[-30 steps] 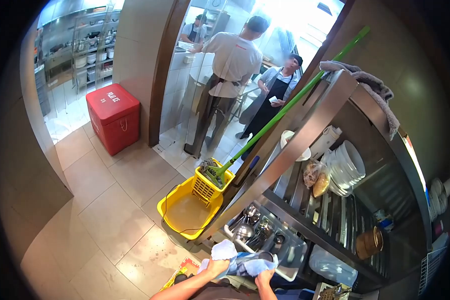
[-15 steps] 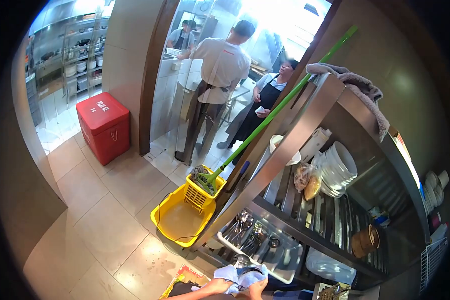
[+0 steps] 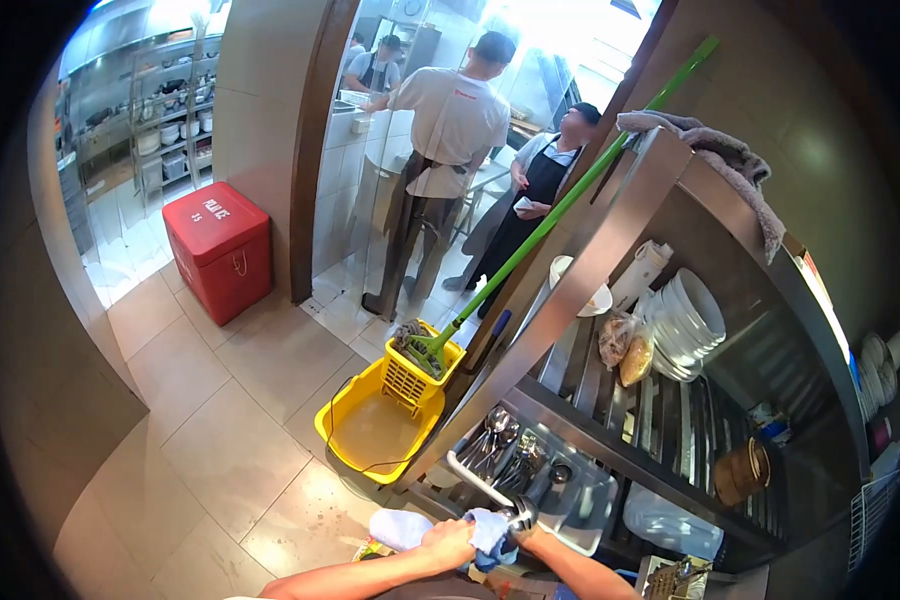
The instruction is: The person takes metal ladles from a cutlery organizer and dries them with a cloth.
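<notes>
At the bottom of the view, my left hand point(image 3: 448, 543) is closed on a pale blue cloth point(image 3: 492, 530); part of the cloth hangs out to the left. Close beside it, my right hand point(image 3: 532, 538) is closed around shiny metal spoons point(image 3: 520, 513), their rounded ends showing above the fingers. The cloth bunches between both hands against the metal, and exact finger placement is partly hidden. Just beyond the hands, a clear plastic tray point(image 3: 582, 505) on the low shelf holds several spoons and ladles point(image 3: 500, 440).
A yellow mop bucket point(image 3: 335, 440) with a green-handled mop point(image 3: 580, 195) stands ahead. To the right rises a metal rack point(image 3: 610, 270) with stacked white bowls point(image 3: 685, 320). A red cooler box point(image 3: 220, 255) sits at left. Several people point(image 3: 460, 115) are behind the glass.
My hands have risen and come further into view. The cloth has spread leftward from my left hand, and the spoons have shifted right, near the tray edge. The view has tilted slightly.
</notes>
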The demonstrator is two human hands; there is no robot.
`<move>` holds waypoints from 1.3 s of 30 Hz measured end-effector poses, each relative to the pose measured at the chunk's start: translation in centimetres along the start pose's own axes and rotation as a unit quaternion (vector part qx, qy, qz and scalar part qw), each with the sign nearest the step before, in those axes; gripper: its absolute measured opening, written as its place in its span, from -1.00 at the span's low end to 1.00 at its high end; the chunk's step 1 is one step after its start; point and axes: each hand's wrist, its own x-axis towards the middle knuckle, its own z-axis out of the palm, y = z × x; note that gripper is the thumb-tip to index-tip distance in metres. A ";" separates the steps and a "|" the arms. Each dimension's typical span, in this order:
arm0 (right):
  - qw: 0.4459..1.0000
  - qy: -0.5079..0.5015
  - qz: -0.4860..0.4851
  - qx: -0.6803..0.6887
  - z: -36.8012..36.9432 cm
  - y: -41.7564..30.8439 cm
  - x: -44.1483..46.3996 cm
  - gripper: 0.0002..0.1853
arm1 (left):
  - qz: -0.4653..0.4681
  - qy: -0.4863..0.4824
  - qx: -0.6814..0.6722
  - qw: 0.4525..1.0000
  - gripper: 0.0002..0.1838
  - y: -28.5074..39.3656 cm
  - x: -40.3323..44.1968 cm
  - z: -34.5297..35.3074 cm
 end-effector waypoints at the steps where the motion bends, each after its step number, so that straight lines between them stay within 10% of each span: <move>1: 1.000 -0.004 -0.008 0.023 0.2 0.4 0.7 -0.80 | -0.043 0.019 -0.008 0.999 -0.74 0.0 0.1 0.0; 4: 0.970 0.086 -0.065 0.217 -6.2 -4.9 1.0 -0.61 | -0.108 0.055 -0.036 0.992 -0.72 -1.2 0.7 0.4; 7: 0.993 0.087 -0.015 0.074 -0.5 1.5 1.5 -0.74 | -0.093 0.068 -0.060 0.992 -0.75 -1.3 0.6 0.0; 10: 0.932 0.323 -0.038 0.157 -6.6 -2.0 2.9 -0.77 | 0.136 0.227 -0.107 0.958 -0.75 -4.6 3.6 2.4; 12: 0.884 0.443 -0.022 0.146 -9.4 -3.6 4.0 -0.77 | 0.082 0.157 -0.063 0.982 -0.77 -4.8 3.9 3.9; 14: 0.766 0.563 0.109 0.290 -9.4 -5.6 6.0 -0.59 | -0.021 0.012 0.033 0.999 -0.78 -4.6 4.0 4.8; 16: 0.611 0.516 -0.130 0.586 -9.3 -5.9 8.1 -0.54 | 0.013 0.051 0.020 0.998 -0.75 -3.3 4.4 4.2; 17: 0.610 0.516 -0.125 0.589 -8.8 -6.4 8.0 -0.54 | -0.002 0.019 0.038 0.999 -0.77 -2.6 4.6 3.8; 18: 0.883 0.348 0.023 0.315 -8.2 -7.0 7.8 -0.60 | -0.016 -0.014 0.057 0.998 -0.79 -1.7 4.3 3.0; 19: 0.981 0.109 0.162 -0.020 -7.7 -7.5 7.8 -0.64 | -0.018 -0.017 0.058 0.998 -0.79 -2.8 4.5 4.0; 20: 0.884 -0.152 0.267 -0.352 -7.4 -7.8 7.7 -0.67 | 0.056 0.135 0.112 0.983 -0.81 -4.5 5.4 5.7; 21: 0.885 -0.154 0.269 -0.349 -7.0 -7.4 7.0 -0.67 | 0.129 0.281 0.161 0.937 -0.83 -5.4 5.7 6.8; 22: 0.963 0.040 0.255 -0.074 -6.4 -6.3 5.8 -0.73 | 0.131 0.278 0.164 0.937 -0.83 -5.2 5.4 6.1; 23: 0.926 0.233 0.210 0.211 -6.0 -5.2 4.9 -0.76 | 0.120 0.299 0.052 0.945 -0.83 -4.7 5.1 4.7; 24: 0.775 0.397 0.144 0.471 -5.8 -4.2 4.0 -0.75 | 0.105 0.312 -0.062 0.942 -0.83 -4.6 4.6 3.9; 27: 0.943 0.229 0.078 0.227 -10.3 -3.9 2.4 -0.68 | 0.029 0.212 -0.065 0.975 -0.78 -3.6 2.0 1.1; 32: 0.984 0.101 -0.114 0.098 -12.3 -3.7 1.9 -0.58 | 0.084 0.035 0.037 0.995 -0.76 -3.0 2.0 -1.9; 39: 0.840 0.516 -0.029 0.164 -14.7 -5.9 2.3 -0.79 | 0.224 0.290 -0.026 0.930 -0.80 -1.0 3.0 -0.4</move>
